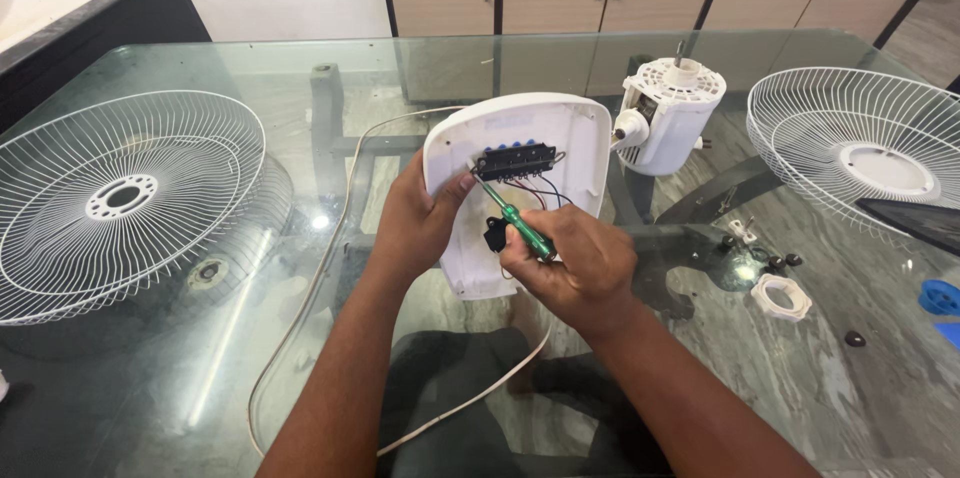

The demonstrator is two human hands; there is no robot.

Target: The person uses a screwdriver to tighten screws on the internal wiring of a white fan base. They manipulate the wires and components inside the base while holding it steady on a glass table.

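Near the middle of the frame, a white plastic fan housing [520,188] is held tilted up off the glass surface [250,368], its hollow inner side turned toward the camera. The left hand [420,218] grips the housing along its left edge, thumb pressed on the inner face just beside a black switch block [515,160] that carries a row of blue buttons along its top. The right hand [580,263], just below and to the right of the block, is closed around a green-handled screwdriver [515,221]; the shaft slants up and to the left, with its tip touching the left end of the switch block. Thin dark wires [535,193] hang from the block down the inside of the housing, passing behind the screwdriver. A white cord [320,278] runs from the upper left of the housing, curves down the surface to the left of the left forearm and loops back under the arms. At the left of the frame lies a white wire fan guard [120,198]; a second fan guard [860,153] lies at the right edge. Just right of the housing, in the upper middle, stands a white fan motor [668,113]. At the lower right, a white plastic ring nut [782,296] and a few small dark screws [780,261] lie scattered on the glass.
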